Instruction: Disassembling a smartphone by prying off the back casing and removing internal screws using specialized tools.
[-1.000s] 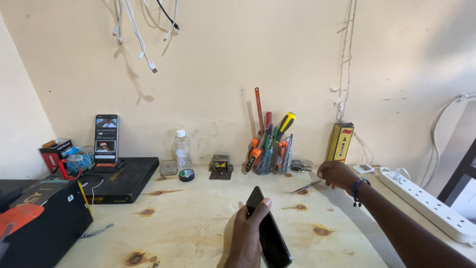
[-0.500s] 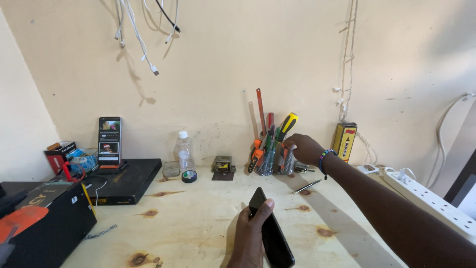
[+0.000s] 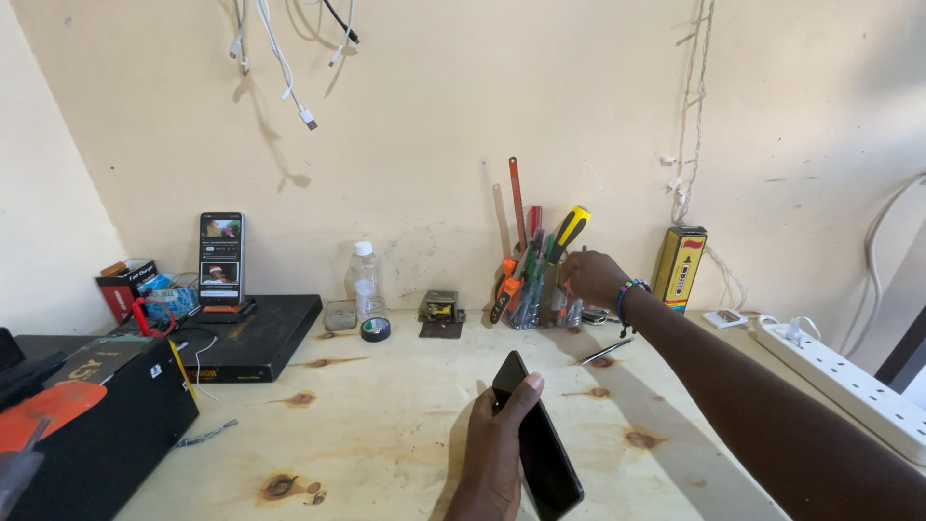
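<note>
My left hand point(image 3: 495, 455) grips a black phone point(image 3: 540, 446) low over the wooden table point(image 3: 386, 425), its dark screen tilted up. My right hand point(image 3: 593, 277) reaches far forward to a clear tool holder point(image 3: 529, 311) at the wall, packed with several screwdrivers, among them a yellow and black one point(image 3: 569, 230). The fingertips touch the tools on the holder's right side; whether they grip one is hidden. A beaded band sits on that wrist. Metal tweezers point(image 3: 606, 350) lie on the table under my forearm.
A white power strip point(image 3: 849, 386) runs along the right edge, near a yellow box point(image 3: 680, 267). A plastic bottle point(image 3: 364, 280), tape roll point(image 3: 375, 329) and small metal part point(image 3: 441, 311) sit mid-back. Left: a propped lit phone point(image 3: 221, 259), a flat black case point(image 3: 256, 333), a black box point(image 3: 92, 425). Cables point(image 3: 280, 58) hang above.
My right hand has left the spot by the tweezers and moved left and back to the tool holder. The left hand keeps the phone in about the same place.
</note>
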